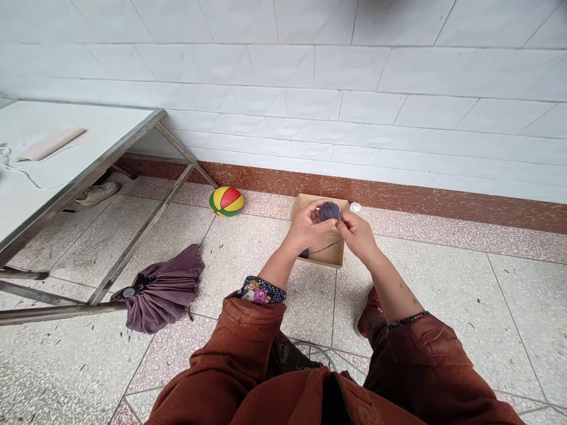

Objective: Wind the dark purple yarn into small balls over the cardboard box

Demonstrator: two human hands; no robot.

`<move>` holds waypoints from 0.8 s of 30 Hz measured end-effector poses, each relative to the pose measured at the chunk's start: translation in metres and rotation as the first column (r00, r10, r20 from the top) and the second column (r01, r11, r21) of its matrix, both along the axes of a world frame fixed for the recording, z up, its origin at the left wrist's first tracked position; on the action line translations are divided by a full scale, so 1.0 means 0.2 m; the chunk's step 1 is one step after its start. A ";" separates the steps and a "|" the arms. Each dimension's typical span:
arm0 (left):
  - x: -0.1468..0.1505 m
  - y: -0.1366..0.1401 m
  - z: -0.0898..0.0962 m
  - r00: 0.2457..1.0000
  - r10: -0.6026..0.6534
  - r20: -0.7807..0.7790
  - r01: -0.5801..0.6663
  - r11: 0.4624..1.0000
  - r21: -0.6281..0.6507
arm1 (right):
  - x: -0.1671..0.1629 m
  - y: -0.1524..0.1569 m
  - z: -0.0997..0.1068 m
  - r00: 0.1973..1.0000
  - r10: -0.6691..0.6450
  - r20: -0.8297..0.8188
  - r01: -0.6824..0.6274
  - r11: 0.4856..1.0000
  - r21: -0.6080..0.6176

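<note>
A ball of dark grey-purple yarn (329,211) is in my left hand (306,224), whose fingers and thumb curl around it. My right hand (358,234) is closed at the ball's right side, its fingertips pinched on the yarn. A dark yarn strand (325,248) runs from the box up to the right hand. Below both hands an open cardboard box (339,257) stands on the floor. In its near left corner lies another dark bundle (305,253), partly hidden by my left wrist. Just right of the box is a small white ball-like thing (355,207).
A striped red, yellow and green ball (227,201) rests by the wall (266,130). At left stands a metal-framed table (88,118) with a rolled pinkish item (55,144) on it. A pleated purple cloth (166,289) lies near its leg. A shoe (98,193) shows under the table.
</note>
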State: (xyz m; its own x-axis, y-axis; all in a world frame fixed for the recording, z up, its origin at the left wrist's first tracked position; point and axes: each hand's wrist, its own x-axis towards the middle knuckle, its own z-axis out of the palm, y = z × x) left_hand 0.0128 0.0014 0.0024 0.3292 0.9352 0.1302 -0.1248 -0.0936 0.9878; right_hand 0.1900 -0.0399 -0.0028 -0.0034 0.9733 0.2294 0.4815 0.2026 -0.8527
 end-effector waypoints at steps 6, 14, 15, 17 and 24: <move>-0.02 0.01 0.01 0.981 0.107 -0.160 -0.102 0.994 0.039 | 0.00 -0.05 0.09 0.941 0.338 0.022 -0.338 0.939 0.068; -0.03 -0.03 0.00 0.979 -0.201 -0.035 0.198 0.978 -0.058 | 0.04 -0.04 0.12 0.977 0.152 -0.149 -0.126 0.978 0.167; -0.03 -0.04 0.00 0.965 -0.263 -0.011 0.261 0.962 -0.076 | 0.05 -0.03 0.12 0.984 0.103 -0.146 -0.078 0.983 0.164; -0.03 -0.05 0.00 0.938 -0.346 0.018 0.346 0.933 -0.095 | 0.05 -0.01 0.10 0.990 -0.003 -0.139 0.025 0.987 0.156; -0.03 -0.08 0.01 0.932 -0.360 0.050 0.363 0.918 -0.161 | 0.04 0.02 0.01 0.958 -0.146 -0.248 0.152 0.988 0.003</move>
